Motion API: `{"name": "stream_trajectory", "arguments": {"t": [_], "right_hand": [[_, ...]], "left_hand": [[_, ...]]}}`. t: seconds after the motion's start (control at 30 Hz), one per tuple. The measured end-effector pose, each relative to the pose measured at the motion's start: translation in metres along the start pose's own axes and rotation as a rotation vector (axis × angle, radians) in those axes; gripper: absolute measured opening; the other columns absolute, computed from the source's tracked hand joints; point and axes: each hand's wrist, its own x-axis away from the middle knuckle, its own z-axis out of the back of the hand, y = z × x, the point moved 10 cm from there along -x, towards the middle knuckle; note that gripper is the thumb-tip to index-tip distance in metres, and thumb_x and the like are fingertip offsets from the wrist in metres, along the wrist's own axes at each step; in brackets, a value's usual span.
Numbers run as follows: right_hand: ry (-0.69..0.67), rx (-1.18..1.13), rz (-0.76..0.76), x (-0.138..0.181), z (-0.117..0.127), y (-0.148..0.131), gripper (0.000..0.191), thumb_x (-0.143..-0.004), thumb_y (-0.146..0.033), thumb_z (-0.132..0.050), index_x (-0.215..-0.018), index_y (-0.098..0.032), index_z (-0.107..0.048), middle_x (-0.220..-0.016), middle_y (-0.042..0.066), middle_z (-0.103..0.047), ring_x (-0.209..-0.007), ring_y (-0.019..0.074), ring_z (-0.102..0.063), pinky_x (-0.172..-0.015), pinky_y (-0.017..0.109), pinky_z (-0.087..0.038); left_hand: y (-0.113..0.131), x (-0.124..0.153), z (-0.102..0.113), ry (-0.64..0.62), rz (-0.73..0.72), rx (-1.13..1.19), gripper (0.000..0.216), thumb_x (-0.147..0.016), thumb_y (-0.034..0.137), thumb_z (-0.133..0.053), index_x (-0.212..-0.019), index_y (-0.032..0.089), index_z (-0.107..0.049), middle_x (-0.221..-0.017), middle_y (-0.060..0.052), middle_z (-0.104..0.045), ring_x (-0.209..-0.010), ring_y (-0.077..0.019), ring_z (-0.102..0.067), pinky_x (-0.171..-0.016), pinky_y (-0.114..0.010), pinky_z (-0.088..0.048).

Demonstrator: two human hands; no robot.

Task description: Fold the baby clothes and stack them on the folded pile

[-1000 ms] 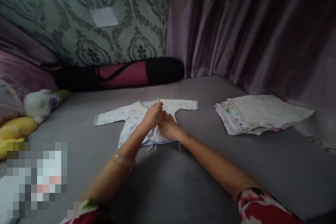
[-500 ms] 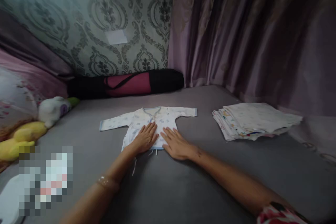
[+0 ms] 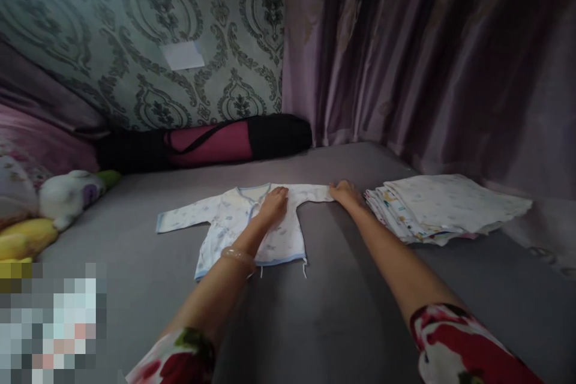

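A small white baby shirt with faint prints and blue trim lies spread on a grey bed, sleeves out to both sides and tie strings below its hem. My left hand rests on the upper chest near the right shoulder, its fingers curled together on the cloth. At the end of the right sleeve, my right hand is closed on the cuff, which its fingers partly cover. A bracelet circles my left wrist.
Right of the shirt sits a stack of folded white printed cloths. Along the wall lies a long black and pink bag. Plush toys are at the left, and a pixelated patch covers the lower left. Purple curtains hang at the right.
Both hands lay flat on the lower shirt before. My left hand has moved up to the chest and curled; my right hand has gone out to the right cuff and closed on it.
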Motion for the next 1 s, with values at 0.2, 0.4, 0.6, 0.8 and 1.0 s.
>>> {"name": "stream_trajectory", "arguments": {"t": [0.2,0.4,0.6,0.8,1.0], "right_hand": [[0.098,0.041,0.107,0.008,-0.011,-0.024,0.039,-0.091,-0.025,-0.04,-0.123,-0.007,-0.055,-0.113,0.024,-0.062,-0.104,0.0295,-0.062,-0.08,0.036,-0.047],[0.122,0.166,0.259,0.016,-0.01,-0.033,0.037,-0.098,-0.02,-0.023,-0.123,-0.01,-0.049,-0.109,0.022,-0.062,-0.096,0.0277,-0.065,-0.08,0.037,-0.045],[0.219,0.243,0.227,0.018,0.001,-0.037,0.037,-0.093,-0.01,-0.026,-0.112,-0.005,-0.057,-0.111,0.026,-0.06,-0.103,0.0302,-0.06,-0.084,0.04,-0.043],[0.152,0.184,0.714,0.053,-0.032,-0.098,0.044,-0.097,-0.024,-0.027,-0.132,-0.01,-0.048,-0.139,0.017,-0.047,-0.132,0.0275,-0.035,-0.106,0.042,-0.027],[0.005,0.18,0.694,0.052,-0.066,-0.1,0.05,-0.098,-0.033,-0.024,-0.139,-0.009,-0.041,-0.147,0.014,-0.039,-0.135,0.0271,-0.031,-0.11,0.047,-0.023]], "left_hand": [[-0.001,-0.004,-0.022,0.054,0.079,-0.021,0.047,-0.096,0.03,-0.031,-0.134,0.005,-0.041,-0.142,-0.021,-0.042,-0.135,-0.0263,-0.036,-0.11,-0.044,-0.03],[0.002,-0.001,-0.031,-0.064,0.118,-0.075,0.061,-0.096,0.046,-0.024,-0.141,0.007,-0.034,-0.15,-0.019,-0.031,-0.141,-0.03,-0.024,-0.115,-0.046,-0.019],[0.002,-0.006,-0.028,-0.183,0.166,-0.027,0.063,-0.093,0.048,-0.032,-0.142,0.008,-0.033,-0.153,-0.017,-0.024,-0.142,-0.0317,-0.02,-0.113,-0.047,-0.02],[0.005,-0.012,-0.024,-0.199,0.212,0.022,0.065,-0.088,0.045,-0.045,-0.139,0.007,-0.035,-0.152,-0.021,-0.025,-0.141,-0.0326,-0.022,-0.112,-0.046,-0.022],[-0.003,0.042,0.033,-0.04,0.125,0.044,0.05,-0.089,0.04,-0.049,-0.129,0.011,-0.044,-0.143,-0.021,-0.039,-0.132,-0.0305,-0.038,-0.107,-0.046,-0.032]]}}
